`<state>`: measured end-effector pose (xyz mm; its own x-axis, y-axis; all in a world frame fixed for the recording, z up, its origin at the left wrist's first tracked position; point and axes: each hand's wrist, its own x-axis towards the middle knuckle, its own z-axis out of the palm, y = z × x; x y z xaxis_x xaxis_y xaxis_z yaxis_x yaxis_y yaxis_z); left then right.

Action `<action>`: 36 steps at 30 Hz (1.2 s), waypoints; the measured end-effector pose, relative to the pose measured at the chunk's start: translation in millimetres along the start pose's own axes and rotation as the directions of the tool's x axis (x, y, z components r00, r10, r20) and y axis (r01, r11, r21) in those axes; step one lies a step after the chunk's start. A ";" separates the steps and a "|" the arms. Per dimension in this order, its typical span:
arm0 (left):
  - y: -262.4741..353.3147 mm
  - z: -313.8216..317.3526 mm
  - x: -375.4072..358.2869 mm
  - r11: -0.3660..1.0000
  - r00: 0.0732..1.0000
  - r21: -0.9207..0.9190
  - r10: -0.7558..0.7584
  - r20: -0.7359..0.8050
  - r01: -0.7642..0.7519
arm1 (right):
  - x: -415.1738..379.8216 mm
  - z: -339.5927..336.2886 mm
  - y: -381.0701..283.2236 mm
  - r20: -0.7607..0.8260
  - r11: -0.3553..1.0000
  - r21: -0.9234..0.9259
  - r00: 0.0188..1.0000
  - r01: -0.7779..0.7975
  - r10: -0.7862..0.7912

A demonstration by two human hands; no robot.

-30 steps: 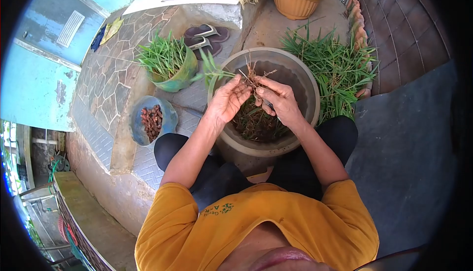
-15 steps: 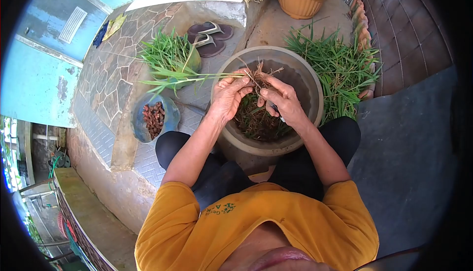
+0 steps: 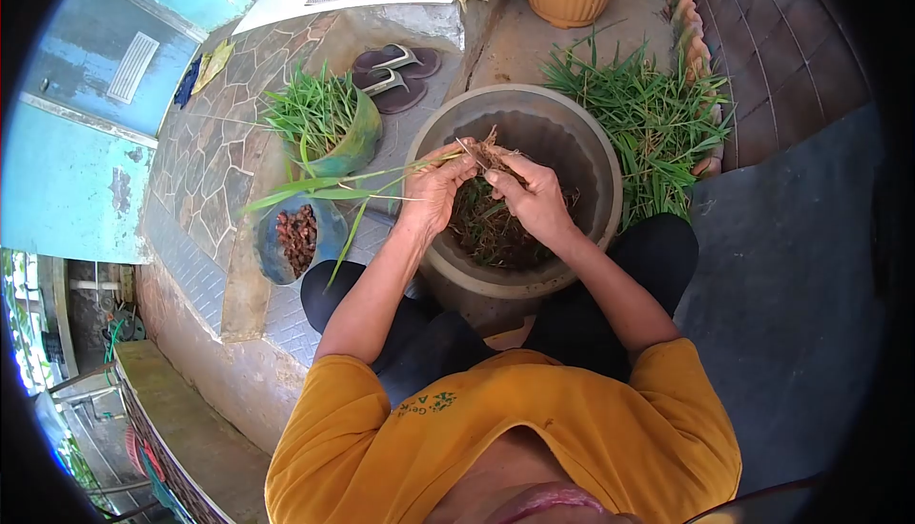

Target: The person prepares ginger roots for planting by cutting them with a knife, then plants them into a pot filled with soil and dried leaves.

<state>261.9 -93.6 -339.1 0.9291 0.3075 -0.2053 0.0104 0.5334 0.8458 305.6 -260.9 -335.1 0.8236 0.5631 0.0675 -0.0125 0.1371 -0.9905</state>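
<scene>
One leafy plant (image 3: pixel 334 193), roots attached, above the large pot (image 3: pixel 608 157): my left hand (image 3: pixel 437 190) closes round its stems, my right hand (image 3: pixel 531 197) pinches its brown root clump (image 3: pixel 490 149). Outward lie one blue bowl (image 3: pixel 330 228) of reddish lumps and one heap of green leaves (image 3: pixel 637 128).

The floor (image 3: pixel 502 59) supports a round planter (image 3: pixel 608 176), an orange flowerpot (image 3: pixel 569 0) and heaped leafy stems (image 3: pixel 648 128). Flip-flops (image 3: pixel 394 100), a green bowl (image 3: pixel 355 150) and a blue bowl (image 3: pixel 330 231) stand left.

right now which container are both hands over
The widest one, the grey-brown pot; the green pot and blue bowl stand left of it, the orange pot beyond.
</scene>
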 end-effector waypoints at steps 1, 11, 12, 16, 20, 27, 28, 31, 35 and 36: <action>-0.3 0.0 0.7 1.000 1.000 -0.003 -0.010 -0.008 0.010 | 0.2 3.1 3.7 -0.038 0.998 -0.023 0.997 0.064 -0.065; -13.8 0.6 4.9 0.983 0.988 -0.099 -0.154 0.001 0.153 | 12.7 -7.6 10.4 -0.046 0.853 0.472 0.959 -0.225 0.278; -8.8 2.9 5.9 0.980 0.988 -0.129 -0.152 0.007 0.151 | 14.2 -9.5 5.9 -0.062 0.856 0.470 0.959 -0.216 0.277; 4.5 6.3 3.3 0.954 0.974 -0.203 -0.205 0.100 0.222 | 9.9 -15.7 -6.6 -0.049 0.853 0.481 0.965 -0.205 0.259; 2.1 -4.5 12.4 0.956 0.991 -0.263 -0.126 0.042 0.133 | 0.2 -15.7 -20.2 -0.009 0.898 0.374 0.967 -0.233 0.255; 1.2 0.6 4.1 0.960 0.984 -0.213 -0.173 0.051 0.180 | -1.8 -5.6 -11.7 0.026 0.914 0.296 0.959 -0.278 0.283; 0.9 1.2 3.0 0.960 0.979 -0.198 -0.185 0.089 0.200 | -0.5 -7.0 -11.4 0.028 0.912 0.303 0.959 -0.277 0.282; -0.7 1.6 1.4 0.963 0.974 -0.187 -0.167 0.155 0.195 | -1.0 -8.8 -14.1 0.050 0.885 0.381 0.962 -0.267 0.268; -0.6 5.1 -2.6 0.950 0.969 -0.224 -0.185 0.164 0.219 | -0.5 -5.8 -4.9 0.037 0.847 0.480 0.970 -0.228 0.240; -1.8 3.3 -2.4 0.951 0.968 -0.216 -0.186 0.167 0.220 | -0.8 -4.3 -2.5 0.018 0.843 0.491 0.969 -0.222 0.245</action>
<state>260.9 -97.9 -338.6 0.9595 0.0663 -0.2739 0.1347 0.7456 0.6526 307.5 -265.2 -333.2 0.7851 0.5942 -0.1747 -0.4715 0.3904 -0.7907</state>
